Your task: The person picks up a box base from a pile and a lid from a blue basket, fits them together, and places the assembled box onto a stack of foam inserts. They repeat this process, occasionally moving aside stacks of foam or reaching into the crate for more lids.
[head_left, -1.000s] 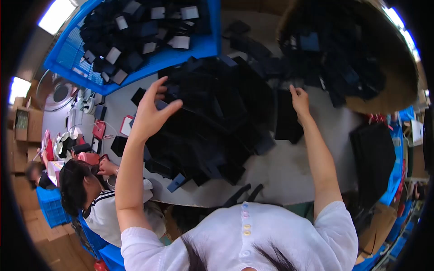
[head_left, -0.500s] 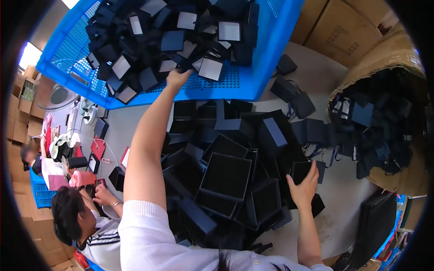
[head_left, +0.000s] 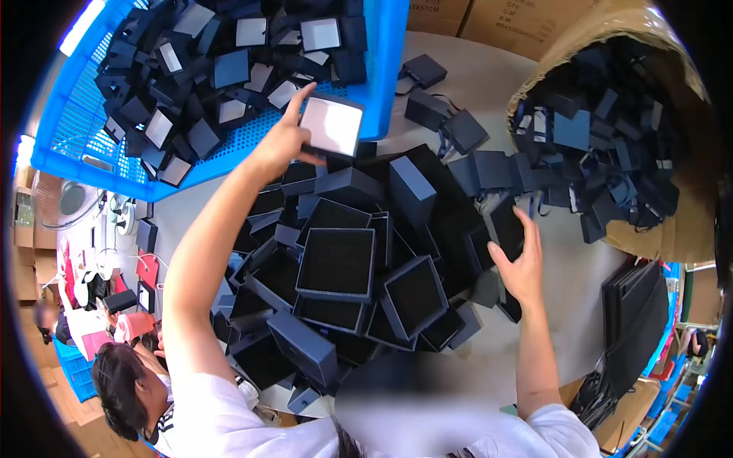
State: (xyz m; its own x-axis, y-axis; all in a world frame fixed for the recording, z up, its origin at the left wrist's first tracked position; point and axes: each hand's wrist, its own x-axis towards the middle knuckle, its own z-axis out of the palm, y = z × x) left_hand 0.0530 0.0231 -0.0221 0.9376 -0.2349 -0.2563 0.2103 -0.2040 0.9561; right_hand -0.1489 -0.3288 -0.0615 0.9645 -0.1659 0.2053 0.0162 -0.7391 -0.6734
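Observation:
My left hand (head_left: pixel 284 141) grips a small dark box with a white inner face (head_left: pixel 333 126), held over the near rim of the blue crate (head_left: pixel 385 76). Many similar dark boxes with white faces fill that crate. Below it lies a heap of open, dark blue box parts (head_left: pixel 336 263) with black insides. At the heap's right side, my right hand (head_left: pixel 523 263) is spread, its thumb and fingers apart, beside a dark box piece (head_left: pixel 506 225). Nothing shows between its fingers.
A cardboard carton (head_left: pixel 657 233) lies on its side at the right, spilling small dark boxes with ribbons. Loose boxes (head_left: pixel 463 130) rest on the grey table (head_left: pixel 489 72). Black flat sheets (head_left: pixel 634 320) stand at lower right. A co-worker (head_left: pixel 126 389) sits at lower left.
My left hand has come out of the blue crate, lifting a white-faced box. My right hand remains spread by the heap. The whole view has shifted, with the crate now further left.

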